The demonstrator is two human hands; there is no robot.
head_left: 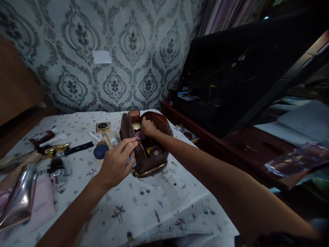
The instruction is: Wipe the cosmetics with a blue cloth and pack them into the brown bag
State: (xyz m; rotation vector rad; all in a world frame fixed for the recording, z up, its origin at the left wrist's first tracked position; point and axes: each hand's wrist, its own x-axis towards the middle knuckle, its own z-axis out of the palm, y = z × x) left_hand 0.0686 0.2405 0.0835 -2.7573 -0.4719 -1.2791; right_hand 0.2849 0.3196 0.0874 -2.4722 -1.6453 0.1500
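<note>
Grey scrolls pattern the wall (133, 80) ahead of you. Below it, a white printed cloth (146, 212) covers the counter where you work, and a black screen (226, 79) leans over a dark red stand (231, 147) on your right. The brown bag (154, 166) sits on the cloth near the middle, its mouth gaping, a zip along its lower front. Your left hand (117, 163) is at the bag's left side, fingers pinching its zipped edge; a blue bit (128, 159) shows under them, and you cannot tell whether they hold it. Your right hand (149, 128) is inside the bag's mouth, fingers curled; you cannot tell whether they grip anything.

On your left lie a copper tube (22, 199) and, just beside it, a pink tube (42, 199). Beyond them are a dark red bottle (42, 138) and a black stick (79, 148). Near your left hand stands a blue-lidded pot (100, 151), with a beige tube (111, 134) behind it and a gold compact (102, 127) farther back. In the bag, a gold lid (136, 127) and something yellow (149, 150) show.
</note>
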